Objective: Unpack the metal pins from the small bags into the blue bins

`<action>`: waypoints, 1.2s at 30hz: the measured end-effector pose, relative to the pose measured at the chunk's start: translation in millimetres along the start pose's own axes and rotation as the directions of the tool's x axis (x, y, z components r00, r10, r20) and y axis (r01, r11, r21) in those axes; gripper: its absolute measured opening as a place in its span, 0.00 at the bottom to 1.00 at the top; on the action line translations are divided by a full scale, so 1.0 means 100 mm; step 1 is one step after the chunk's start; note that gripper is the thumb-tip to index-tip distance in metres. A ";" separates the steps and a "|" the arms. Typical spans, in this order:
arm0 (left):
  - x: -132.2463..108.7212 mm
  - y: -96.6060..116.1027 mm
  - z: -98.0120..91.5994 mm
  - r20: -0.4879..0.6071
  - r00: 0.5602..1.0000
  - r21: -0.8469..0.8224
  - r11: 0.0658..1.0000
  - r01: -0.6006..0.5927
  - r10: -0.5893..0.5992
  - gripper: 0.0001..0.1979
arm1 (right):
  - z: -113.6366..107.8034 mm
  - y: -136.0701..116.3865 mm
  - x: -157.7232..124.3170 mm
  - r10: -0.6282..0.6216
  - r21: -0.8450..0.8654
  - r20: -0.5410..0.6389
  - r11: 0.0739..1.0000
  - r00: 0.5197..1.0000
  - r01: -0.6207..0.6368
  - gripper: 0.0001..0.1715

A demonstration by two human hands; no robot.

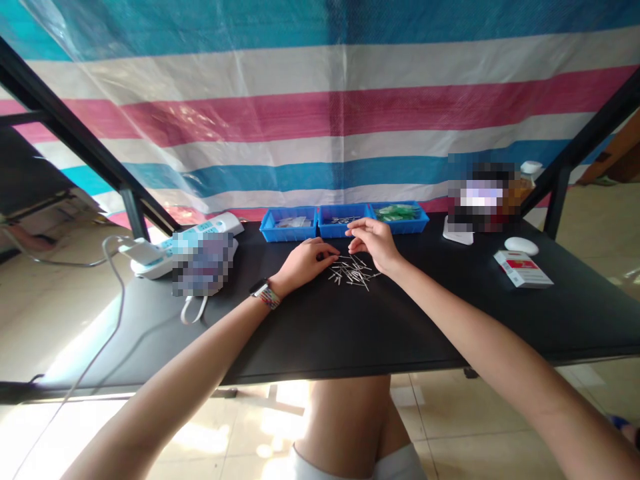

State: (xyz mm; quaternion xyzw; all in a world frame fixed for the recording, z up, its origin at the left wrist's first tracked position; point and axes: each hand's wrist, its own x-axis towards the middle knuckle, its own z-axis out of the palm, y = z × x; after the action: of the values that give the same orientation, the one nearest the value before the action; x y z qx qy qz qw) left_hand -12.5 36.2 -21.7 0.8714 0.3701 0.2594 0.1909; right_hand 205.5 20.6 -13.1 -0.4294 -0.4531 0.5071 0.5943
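A loose pile of thin silvery metal pins (354, 272), like blind rivets, lies on the black table. At the pile's left edge is my left hand (306, 261), its thumb and fingertips pinched together; a thin pin shows at the tips. My right hand (374, 243) hovers over the far side of the pile, just in front of the blue bins. Its fingers are curved with a gap to the thumb, and nothing shows between them. The middle blue bin (327, 231) holds similar metal pins (345, 220), partly hidden by my right hand.
The left blue bin (287, 235) contains small clear packets; the right one (411, 225) holds green packets. A power strip (227, 225) with a cable stands left. At right are a white-and-red box (524, 272), a white mouse-shaped object (521, 246) and a blurred device. Striped sheeting (300, 120) hangs behind.
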 end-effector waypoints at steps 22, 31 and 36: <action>0.00 0.04 -0.05 -0.071 0.968 -0.667 0.733 0.135 -0.243 0.20 | 0.11 -0.01 -0.25 -0.200 -0.423 0.318 0.845 0.927 0.328 0.09; -0.08 0.11 -0.02 -0.178 0.978 -0.377 0.926 0.032 -0.106 0.31 | 0.12 -0.04 -0.20 0.027 -0.217 0.230 0.976 0.973 0.024 0.15; -0.13 0.19 -0.04 -0.212 0.975 -0.159 0.987 0.023 -0.057 0.32 | 0.13 -0.02 -0.22 -0.004 -0.243 0.203 0.968 0.979 0.054 0.19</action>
State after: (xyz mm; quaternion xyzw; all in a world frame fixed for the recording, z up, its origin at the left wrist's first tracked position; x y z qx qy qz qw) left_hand -12.7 14.8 -12.4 0.8128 0.3848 0.3769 0.2221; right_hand 191.4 -0.6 -10.1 -0.4401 -0.5768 0.4786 0.4946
